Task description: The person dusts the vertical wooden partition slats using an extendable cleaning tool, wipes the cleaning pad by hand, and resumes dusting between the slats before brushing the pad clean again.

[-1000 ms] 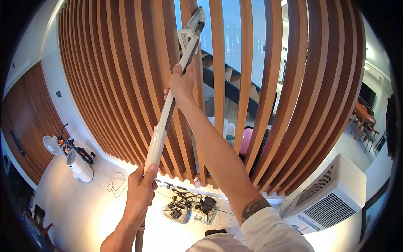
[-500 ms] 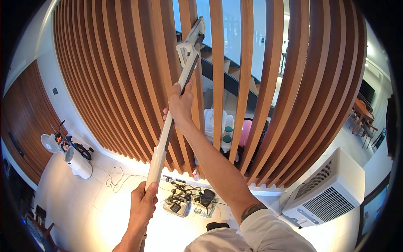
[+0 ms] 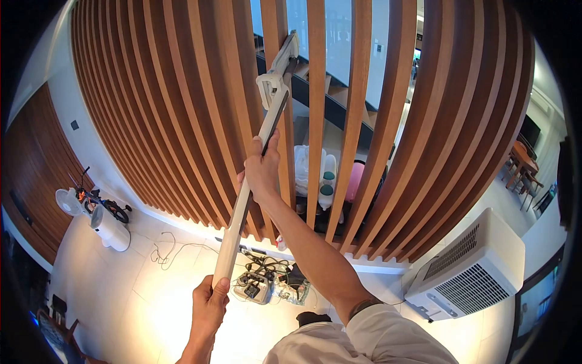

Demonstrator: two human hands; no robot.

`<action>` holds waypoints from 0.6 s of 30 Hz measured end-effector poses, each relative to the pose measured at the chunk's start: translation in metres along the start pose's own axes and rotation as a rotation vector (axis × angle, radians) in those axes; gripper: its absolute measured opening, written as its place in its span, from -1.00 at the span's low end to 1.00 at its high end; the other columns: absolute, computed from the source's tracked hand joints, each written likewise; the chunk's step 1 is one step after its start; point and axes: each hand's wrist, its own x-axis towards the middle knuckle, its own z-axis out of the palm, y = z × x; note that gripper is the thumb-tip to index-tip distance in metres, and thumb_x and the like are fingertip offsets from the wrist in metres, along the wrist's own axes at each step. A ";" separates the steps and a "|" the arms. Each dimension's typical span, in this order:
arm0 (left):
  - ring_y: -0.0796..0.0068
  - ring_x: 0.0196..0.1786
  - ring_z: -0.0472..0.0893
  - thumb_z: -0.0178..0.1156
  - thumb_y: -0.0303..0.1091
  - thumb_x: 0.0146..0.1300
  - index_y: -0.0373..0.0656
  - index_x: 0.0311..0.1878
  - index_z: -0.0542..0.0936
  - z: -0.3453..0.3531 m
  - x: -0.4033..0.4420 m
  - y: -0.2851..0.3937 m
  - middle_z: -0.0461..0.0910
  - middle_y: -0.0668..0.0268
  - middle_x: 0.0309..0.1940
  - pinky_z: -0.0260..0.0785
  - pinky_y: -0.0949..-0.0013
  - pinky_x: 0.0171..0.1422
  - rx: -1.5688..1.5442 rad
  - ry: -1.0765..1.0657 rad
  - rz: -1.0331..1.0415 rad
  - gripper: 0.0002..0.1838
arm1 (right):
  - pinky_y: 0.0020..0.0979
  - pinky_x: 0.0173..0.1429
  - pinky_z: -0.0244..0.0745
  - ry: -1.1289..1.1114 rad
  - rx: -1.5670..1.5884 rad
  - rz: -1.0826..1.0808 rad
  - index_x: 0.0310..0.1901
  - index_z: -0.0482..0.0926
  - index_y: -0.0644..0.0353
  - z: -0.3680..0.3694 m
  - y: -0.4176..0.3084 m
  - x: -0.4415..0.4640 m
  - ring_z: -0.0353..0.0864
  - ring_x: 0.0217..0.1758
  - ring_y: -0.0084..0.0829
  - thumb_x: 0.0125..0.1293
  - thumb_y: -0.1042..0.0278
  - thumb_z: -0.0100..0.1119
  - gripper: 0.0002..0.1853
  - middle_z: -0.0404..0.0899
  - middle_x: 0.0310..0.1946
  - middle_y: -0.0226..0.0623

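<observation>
Both my hands are closed round the pale handle of a long flat mop (image 3: pixel 229 242), which slants up and away from me. My left hand (image 3: pixel 209 304) wraps the lower part of the pole, thumb on top. Farther up, below the white bracket, my right hand (image 3: pixel 262 173) grips it with the arm stretched out. The narrow mop head (image 3: pixel 286 53) is up against a tall wooden slat (image 3: pixel 274 24) of the curved partition, tilted along it. Whether the pad presses on the wood is hard to tell.
A white air cooler (image 3: pixel 467 270) stands at right. On the floor below the slats lie a grey box (image 3: pixel 252 286) and tangled black cables (image 3: pixel 267 264). A fan (image 3: pixel 109 229) and a small bike (image 3: pixel 115 209) are at left. Behind the slats are stairs (image 3: pixel 345 97) and bottles (image 3: pixel 327 189).
The mop and both hands have moved slightly down along the slats. Both grips stay the same. The view has shifted a little, so the floor things appear higher.
</observation>
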 end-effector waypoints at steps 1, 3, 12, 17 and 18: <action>0.78 -0.73 0.14 0.12 0.10 0.35 -0.17 -0.33 0.44 -0.001 0.000 -0.004 0.26 0.51 -0.68 -0.03 0.59 -0.73 -0.008 -0.005 0.002 -0.55 | -0.43 -0.84 0.34 0.007 0.001 -0.001 0.47 -0.21 -0.04 -0.001 0.004 -0.003 0.33 -0.85 -0.50 0.49 0.15 -0.23 -0.37 0.23 -0.65 -0.38; 0.78 -0.73 0.14 0.12 0.09 0.35 -0.16 -0.33 0.44 -0.004 -0.001 -0.010 0.27 0.52 -0.68 -0.03 0.58 -0.73 -0.013 -0.016 -0.004 -0.55 | -0.43 -0.84 0.33 0.005 0.004 0.018 0.48 -0.23 -0.03 -0.003 0.010 -0.009 0.33 -0.85 -0.49 0.49 0.15 -0.22 -0.36 0.23 -0.66 -0.37; 0.73 -0.56 0.25 0.17 -0.12 0.36 -0.26 -0.24 0.49 -0.011 -0.004 -0.033 0.31 0.51 -0.60 0.07 0.55 -0.54 -0.071 -0.055 -0.167 -0.67 | -0.44 -0.83 0.32 0.051 -0.031 0.161 0.50 -0.29 -0.05 -0.013 0.042 -0.033 0.33 -0.85 -0.49 0.48 0.12 -0.17 -0.29 0.25 -0.65 -0.35; 0.71 -0.54 0.31 0.16 0.01 0.34 -0.25 -0.20 0.49 -0.006 0.000 -0.054 0.37 0.48 -0.61 0.16 0.53 -0.48 -0.031 -0.118 -0.188 -0.58 | -0.46 -0.81 0.35 0.046 -0.070 0.146 0.49 -0.24 -0.21 -0.025 0.068 -0.031 0.34 -0.83 -0.54 0.49 0.05 -0.19 -0.34 0.28 -0.65 -0.37; 0.67 -0.51 0.37 0.16 0.06 0.33 -0.27 -0.18 0.51 -0.009 0.002 -0.049 0.42 0.44 -0.58 0.21 0.52 -0.46 0.023 -0.144 -0.215 -0.53 | -0.45 -0.81 0.36 0.018 -0.071 0.172 0.50 -0.29 -0.24 -0.027 0.067 -0.030 0.34 -0.83 -0.53 0.49 0.06 -0.19 -0.32 0.28 -0.66 -0.39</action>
